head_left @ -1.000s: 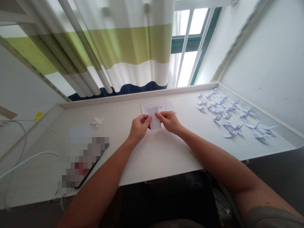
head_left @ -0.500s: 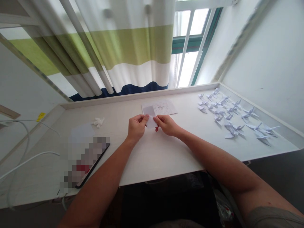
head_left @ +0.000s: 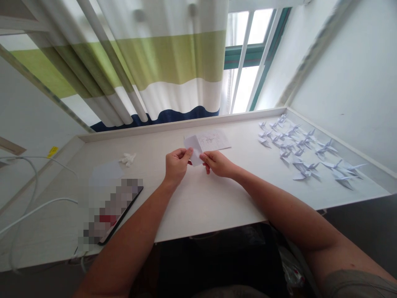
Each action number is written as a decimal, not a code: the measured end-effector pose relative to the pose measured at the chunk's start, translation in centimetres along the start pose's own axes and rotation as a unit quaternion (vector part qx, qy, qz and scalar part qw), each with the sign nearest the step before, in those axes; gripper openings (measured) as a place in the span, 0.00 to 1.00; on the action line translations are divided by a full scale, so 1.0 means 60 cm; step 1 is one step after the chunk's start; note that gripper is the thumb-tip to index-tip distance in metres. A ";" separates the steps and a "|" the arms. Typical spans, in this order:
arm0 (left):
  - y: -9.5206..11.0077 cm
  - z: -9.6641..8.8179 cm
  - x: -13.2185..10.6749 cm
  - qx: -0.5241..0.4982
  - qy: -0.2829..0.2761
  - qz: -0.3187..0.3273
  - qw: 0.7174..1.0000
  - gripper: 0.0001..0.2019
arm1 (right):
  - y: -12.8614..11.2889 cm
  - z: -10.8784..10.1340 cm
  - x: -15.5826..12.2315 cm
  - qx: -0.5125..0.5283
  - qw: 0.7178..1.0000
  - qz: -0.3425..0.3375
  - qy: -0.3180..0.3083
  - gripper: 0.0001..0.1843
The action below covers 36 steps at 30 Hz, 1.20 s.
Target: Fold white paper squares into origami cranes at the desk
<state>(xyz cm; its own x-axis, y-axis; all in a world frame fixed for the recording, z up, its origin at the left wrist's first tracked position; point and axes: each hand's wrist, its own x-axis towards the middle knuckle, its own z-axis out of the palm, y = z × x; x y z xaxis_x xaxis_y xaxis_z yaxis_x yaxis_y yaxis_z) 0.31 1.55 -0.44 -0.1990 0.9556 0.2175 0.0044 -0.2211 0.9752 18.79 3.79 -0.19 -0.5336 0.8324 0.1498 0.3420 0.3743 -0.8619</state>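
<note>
A small folded sheet of white paper [head_left: 194, 150] is held up over the middle of the desk, tilted a little. My left hand [head_left: 178, 164] pinches its left edge between thumb and fingers. On the opposite edge, my right hand [head_left: 217, 162] grips it with thumb and forefinger, the other fingers curled below. Behind the paper, partly covered by it, lies a booklet with printed or drawn lines [head_left: 214, 140]. Several folded white paper cranes [head_left: 288, 145] stand in a group at the right side of the desk.
At the left lie a crumpled white tissue [head_left: 127, 159], pale sheets of paper [head_left: 107, 171] and a dark-edged tablet-like device [head_left: 124, 215], its screen blurred out. White cables [head_left: 37, 182] loop over the left end. A raised rim [head_left: 149, 131] borders the white desk's back.
The paper has turned slightly in my hands and its upper part now leans left. My left hand has shifted a little to the left; the right has barely moved.
</note>
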 end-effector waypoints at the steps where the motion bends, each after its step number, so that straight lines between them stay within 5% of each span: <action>1: 0.000 0.000 0.000 0.001 0.001 0.000 1.000 0.23 | 0.001 -0.001 0.000 -0.012 1.000 0.006 -0.005 0.30; 7: -0.005 0.000 0.003 0.000 -0.003 -0.006 1.000 0.20 | 0.012 -0.005 0.004 -0.026 1.000 0.012 -0.008 0.28; 11: -0.003 -0.002 0.005 0.008 0.002 -0.010 1.000 0.19 | 0.015 -0.004 0.004 -0.014 0.995 0.002 0.097 0.16; 15: 0.004 -0.004 0.002 0.007 0.003 -0.034 0.999 0.20 | 0.009 -0.002 0.001 -0.032 0.982 -0.040 0.184 0.16; 25: 0.010 -0.002 -0.002 -0.016 -0.061 -0.079 0.995 0.25 | 0.027 0.008 0.015 0.173 0.971 -0.034 0.159 0.22; 31: 0.009 -0.004 -0.003 -0.003 -0.024 -0.081 0.996 0.26 | 0.016 0.003 0.006 -0.004 0.972 -0.060 0.229 0.14; 36: 0.012 0.000 -0.005 -0.020 -0.022 -0.062 0.998 0.25 | 0.004 0.016 -0.002 -0.023 0.985 -0.083 0.152 0.15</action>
<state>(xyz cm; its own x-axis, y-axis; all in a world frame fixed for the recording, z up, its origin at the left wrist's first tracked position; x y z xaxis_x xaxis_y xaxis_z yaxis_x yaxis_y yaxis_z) 0.38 1.10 0.22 -0.1516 0.9836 0.0973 -0.0575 -0.1071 0.9926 18.19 3.38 -0.88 -0.3320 0.8394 0.4304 0.3073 0.5276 -0.7920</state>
